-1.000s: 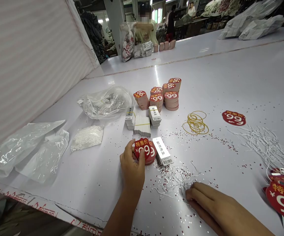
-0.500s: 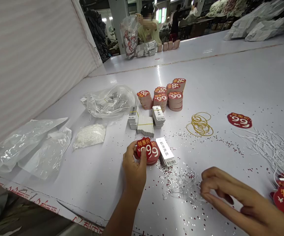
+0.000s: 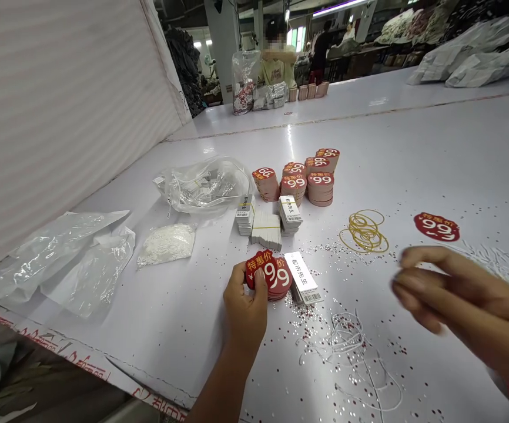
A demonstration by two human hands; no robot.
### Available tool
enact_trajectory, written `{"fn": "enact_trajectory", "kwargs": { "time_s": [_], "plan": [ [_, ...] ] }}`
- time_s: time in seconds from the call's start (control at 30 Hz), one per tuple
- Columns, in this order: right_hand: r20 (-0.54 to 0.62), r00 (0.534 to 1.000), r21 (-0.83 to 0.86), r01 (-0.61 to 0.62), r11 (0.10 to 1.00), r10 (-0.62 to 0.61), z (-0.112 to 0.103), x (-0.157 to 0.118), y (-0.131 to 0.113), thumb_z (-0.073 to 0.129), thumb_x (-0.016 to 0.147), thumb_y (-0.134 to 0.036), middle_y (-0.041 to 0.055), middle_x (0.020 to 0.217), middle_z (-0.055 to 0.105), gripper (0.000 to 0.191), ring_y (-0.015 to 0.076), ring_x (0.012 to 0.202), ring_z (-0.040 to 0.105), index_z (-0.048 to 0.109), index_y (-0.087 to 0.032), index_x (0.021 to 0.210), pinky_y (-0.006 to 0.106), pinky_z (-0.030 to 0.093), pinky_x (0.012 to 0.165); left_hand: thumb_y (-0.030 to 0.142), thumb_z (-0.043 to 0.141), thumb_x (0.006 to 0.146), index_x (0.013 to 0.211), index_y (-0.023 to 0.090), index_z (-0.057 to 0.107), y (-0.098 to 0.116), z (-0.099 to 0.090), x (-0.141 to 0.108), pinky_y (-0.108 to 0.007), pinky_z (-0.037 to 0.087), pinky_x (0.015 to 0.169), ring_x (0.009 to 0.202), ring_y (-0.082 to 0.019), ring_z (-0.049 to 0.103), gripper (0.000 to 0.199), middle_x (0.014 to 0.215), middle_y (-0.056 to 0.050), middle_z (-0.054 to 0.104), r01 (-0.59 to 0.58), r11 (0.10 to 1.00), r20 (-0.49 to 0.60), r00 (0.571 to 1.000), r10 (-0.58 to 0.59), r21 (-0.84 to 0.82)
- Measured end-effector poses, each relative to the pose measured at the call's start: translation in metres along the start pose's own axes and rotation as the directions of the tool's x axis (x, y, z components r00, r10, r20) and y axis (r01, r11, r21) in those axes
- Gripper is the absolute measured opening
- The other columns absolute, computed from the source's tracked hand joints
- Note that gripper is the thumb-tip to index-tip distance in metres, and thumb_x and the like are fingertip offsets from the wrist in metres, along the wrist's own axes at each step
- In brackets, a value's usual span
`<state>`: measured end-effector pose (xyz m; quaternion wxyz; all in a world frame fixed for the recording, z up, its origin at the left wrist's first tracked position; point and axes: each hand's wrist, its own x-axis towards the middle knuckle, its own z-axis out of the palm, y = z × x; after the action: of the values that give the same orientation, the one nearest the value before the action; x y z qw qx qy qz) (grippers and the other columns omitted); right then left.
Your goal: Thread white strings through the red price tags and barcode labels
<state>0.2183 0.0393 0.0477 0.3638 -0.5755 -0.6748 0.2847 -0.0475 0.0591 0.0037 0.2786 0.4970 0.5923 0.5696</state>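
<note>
With thumb and fingers closed, my left hand (image 3: 245, 305) grips a red price tag (image 3: 254, 271) at the edge of a short stack of red tags (image 3: 280, 285). Against that stack's right side lies a small pile of white barcode tags (image 3: 302, 277). My right hand (image 3: 461, 299) is raised at the right, thumb and fingertips pressed together. Motion blur hides whatever may be between them. Partly behind it are white strings (image 3: 496, 264) and a single red tag (image 3: 436, 227). A loose tangle of white string (image 3: 347, 333) lies between the hands.
Behind my left hand stand banded white tag bundles (image 3: 267, 230) and several red tag stacks (image 3: 320, 188). Yellow rubber bands (image 3: 364, 232) lie right of them. Clear plastic bags (image 3: 206, 185) and a white packet (image 3: 166, 244) are left. A co-worker (image 3: 277, 67) is across the table.
My right hand has moved up and to the right, off the string tangle. My left hand keeps its grip on the red tag. The view has shifted slightly; the co-worker's bag now stands lower.
</note>
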Motion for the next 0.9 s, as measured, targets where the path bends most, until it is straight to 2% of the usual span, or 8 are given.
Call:
{"fn": "enact_trajectory", "kwargs": {
  "time_s": [0.07, 0.13, 0.23, 0.37, 0.6, 0.67, 0.8, 0.9],
  "plan": [
    [0.103, 0.994, 0.001, -0.043, 0.999, 0.043, 0.021, 0.019, -0.003, 0.041, 0.096, -0.049, 0.0026, 0.075, 0.063, 0.027, 0.0198, 0.062, 0.059, 0.059, -0.028, 0.093, 0.033, 0.05, 0.059, 0.033, 0.056, 0.093, 0.093, 0.02, 0.063, 0.002, 0.0, 0.0, -0.03, 0.054, 0.07, 0.075, -0.018, 0.064, 0.015, 0.082, -0.002, 0.07, 0.015, 0.999, 0.007, 1.0, -0.015, -0.033],
    [0.182, 0.978, -0.031, -0.094, 0.995, 0.098, 0.044, 0.035, -0.002, 0.041, 0.093, -0.049, 0.0041, 0.08, 0.066, 0.031, 0.0222, 0.069, 0.061, 0.063, -0.027, 0.091, 0.037, 0.05, 0.064, 0.034, 0.055, 0.092, 0.094, 0.02, 0.062, 0.002, 0.0, 0.0, -0.029, 0.054, 0.068, 0.075, -0.018, 0.064, 0.015, 0.08, -0.002, 0.069, 0.033, 0.998, 0.009, 0.999, -0.033, -0.057],
    [0.213, 0.965, -0.091, -0.138, 0.986, 0.154, 0.073, 0.054, 0.005, 0.05, 0.092, -0.052, 0.0023, 0.072, 0.064, 0.032, 0.0216, 0.067, 0.057, 0.061, -0.025, 0.08, 0.035, 0.043, 0.061, 0.035, 0.055, 0.092, 0.096, 0.02, 0.062, 0.001, -0.001, 0.001, -0.028, 0.054, 0.066, 0.076, -0.018, 0.066, 0.017, 0.08, -0.002, 0.069, 0.053, 0.995, 0.013, 0.999, -0.052, -0.083],
    [0.263, 0.942, -0.12, -0.183, 0.976, 0.209, 0.09, 0.068, 0.016, 0.061, 0.092, -0.053, -0.0033, 0.063, 0.055, 0.037, 0.0159, 0.06, 0.051, 0.054, -0.022, 0.071, 0.029, 0.036, 0.056, 0.035, 0.056, 0.092, 0.096, 0.02, 0.062, 0.0, -0.001, 0.002, -0.028, 0.053, 0.065, 0.076, -0.019, 0.065, 0.017, 0.081, -0.003, 0.07, 0.054, 0.994, 0.005, 0.999, -0.054, -0.091],
    [0.453, 0.869, -0.002, -0.223, 0.975, 0.2, 0.091, 0.079, 0.034, 0.056, 0.1, -0.05, -0.0075, 0.063, 0.049, 0.041, 0.0093, 0.05, 0.046, 0.055, -0.019, 0.073, 0.024, 0.041, 0.052, 0.028, 0.059, 0.089, 0.091, 0.021, 0.062, 0.0, -0.001, 0.001, -0.026, 0.048, 0.067, 0.07, -0.016, 0.058, 0.008, 0.075, 0.001, 0.065, 0.034, 0.996, 0.013, 0.999, -0.033, -0.082],
    [0.432, 0.88, 0.002, -0.22, 0.975, 0.198, 0.087, 0.079, 0.034, 0.058, 0.098, -0.054, -0.0075, 0.061, 0.046, 0.045, 0.0097, 0.05, 0.043, 0.052, -0.02, 0.069, 0.024, 0.038, 0.051, 0.028, 0.06, 0.089, 0.091, 0.021, 0.061, -0.001, -0.002, 0.002, -0.026, 0.048, 0.067, 0.071, -0.016, 0.058, 0.008, 0.075, 0.001, 0.065, 0.042, 0.996, 0.028, 0.999, -0.04, -0.085],
    [0.288, 0.939, -0.008, -0.193, 0.981, 0.187, 0.073, 0.067, 0.015, 0.057, 0.089, -0.064, -0.0064, 0.058, 0.036, 0.052, 0.0133, 0.054, 0.035, 0.039, -0.024, 0.061, 0.027, 0.029, 0.052, 0.029, 0.059, 0.089, 0.092, 0.021, 0.062, 0.004, -0.003, 0.0, -0.027, 0.05, 0.069, 0.073, -0.016, 0.06, 0.009, 0.079, 0.0, 0.066, 0.063, 0.992, 0.055, 0.997, -0.057, -0.108],
    [0.263, 0.954, 0.042, -0.159, 0.986, 0.143, 0.058, 0.043, -0.008, 0.045, 0.092, -0.069, -0.0037, 0.062, 0.04, 0.053, 0.0158, 0.058, 0.041, 0.041, -0.025, 0.064, 0.029, 0.036, 0.054, 0.031, 0.06, 0.09, 0.096, 0.02, 0.063, 0.013, 0.003, -0.013, -0.03, 0.054, 0.076, 0.08, -0.018, 0.065, 0.014, 0.087, -0.004, 0.07, 0.214, 0.938, 0.216, 0.964, -0.157, -0.273]
  ]
}}
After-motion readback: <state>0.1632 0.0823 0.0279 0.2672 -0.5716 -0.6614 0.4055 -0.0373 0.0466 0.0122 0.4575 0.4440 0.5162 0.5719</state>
